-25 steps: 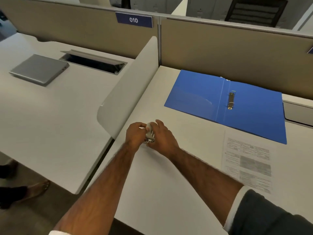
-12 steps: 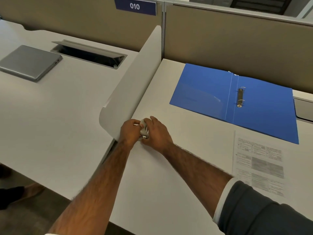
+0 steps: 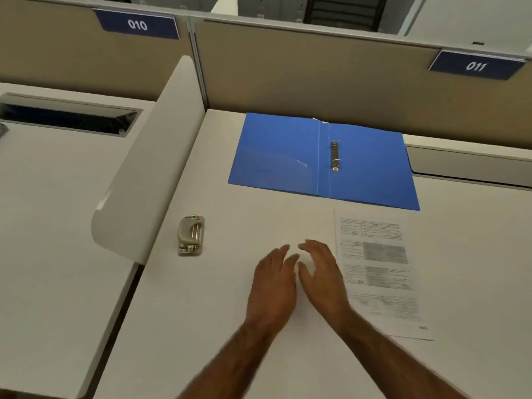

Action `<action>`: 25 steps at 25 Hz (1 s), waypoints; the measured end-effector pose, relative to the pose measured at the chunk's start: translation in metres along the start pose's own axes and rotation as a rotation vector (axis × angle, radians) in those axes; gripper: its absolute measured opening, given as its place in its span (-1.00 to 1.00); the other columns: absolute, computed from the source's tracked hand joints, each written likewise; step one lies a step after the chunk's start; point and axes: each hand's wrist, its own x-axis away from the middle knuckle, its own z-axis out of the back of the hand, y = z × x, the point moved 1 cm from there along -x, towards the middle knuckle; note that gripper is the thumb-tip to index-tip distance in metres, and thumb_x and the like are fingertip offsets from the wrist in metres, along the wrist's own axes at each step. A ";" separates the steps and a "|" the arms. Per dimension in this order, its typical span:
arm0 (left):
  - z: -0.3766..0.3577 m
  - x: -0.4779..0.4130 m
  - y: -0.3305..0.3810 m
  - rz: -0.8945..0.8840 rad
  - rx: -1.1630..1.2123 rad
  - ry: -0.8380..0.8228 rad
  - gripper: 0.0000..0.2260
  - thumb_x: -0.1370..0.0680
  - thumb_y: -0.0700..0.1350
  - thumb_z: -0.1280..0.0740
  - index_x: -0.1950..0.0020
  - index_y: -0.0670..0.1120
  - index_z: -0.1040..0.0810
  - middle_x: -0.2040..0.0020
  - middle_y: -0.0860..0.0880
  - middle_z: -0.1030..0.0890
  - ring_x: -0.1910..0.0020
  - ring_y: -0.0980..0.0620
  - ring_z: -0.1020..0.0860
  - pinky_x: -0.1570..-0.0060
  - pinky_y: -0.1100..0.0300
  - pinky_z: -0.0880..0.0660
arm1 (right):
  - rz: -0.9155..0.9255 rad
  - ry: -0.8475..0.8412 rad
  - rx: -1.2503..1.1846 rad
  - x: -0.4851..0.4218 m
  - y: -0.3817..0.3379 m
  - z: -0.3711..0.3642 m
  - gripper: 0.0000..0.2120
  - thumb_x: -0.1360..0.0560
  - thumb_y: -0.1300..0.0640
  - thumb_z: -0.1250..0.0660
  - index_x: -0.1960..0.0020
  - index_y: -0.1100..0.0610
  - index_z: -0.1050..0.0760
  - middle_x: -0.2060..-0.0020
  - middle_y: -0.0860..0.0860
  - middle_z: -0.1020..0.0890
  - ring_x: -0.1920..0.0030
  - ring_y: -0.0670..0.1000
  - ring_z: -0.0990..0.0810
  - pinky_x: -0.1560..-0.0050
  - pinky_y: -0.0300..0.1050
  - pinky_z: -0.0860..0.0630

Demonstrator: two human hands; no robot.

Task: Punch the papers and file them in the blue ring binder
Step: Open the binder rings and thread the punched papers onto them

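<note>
The blue ring binder (image 3: 288, 156) lies flat and wide open at the back of the desk, its metal ring mechanism (image 3: 334, 156) showing on the right half. A printed sheet of paper (image 3: 380, 272) lies in front of it, to the right. A small beige hole punch (image 3: 191, 235) sits alone at the desk's left side, beside the white divider. My left hand (image 3: 273, 286) and my right hand (image 3: 324, 276) hover side by side over the bare desk between punch and paper, fingers spread, holding nothing. The right hand's edge is just left of the paper.
A curved white divider (image 3: 149, 168) separates this desk from the left one, which has an open cable tray (image 3: 66, 116). Beige partition walls (image 3: 316, 73) with signs 010 and 011 close off the back. A closed cable flap (image 3: 472, 165) sits right of the binder.
Both hands have let go of the hole punch, which now rests on the desk, and moved right toward the paper. The view has shifted right.
</note>
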 end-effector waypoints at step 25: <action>-0.075 -0.018 0.090 -0.098 -0.387 -0.447 -0.35 -0.59 0.22 -0.25 -0.62 0.15 -0.08 -0.64 0.15 0.00 -0.62 -0.04 0.06 -0.56 -0.10 0.21 | -0.672 0.038 -0.474 0.010 0.165 0.175 -0.61 -0.53 -0.23 -0.29 0.11 0.11 -0.53 0.11 0.03 -0.68 0.15 0.02 -0.66 0.23 -0.09 -0.56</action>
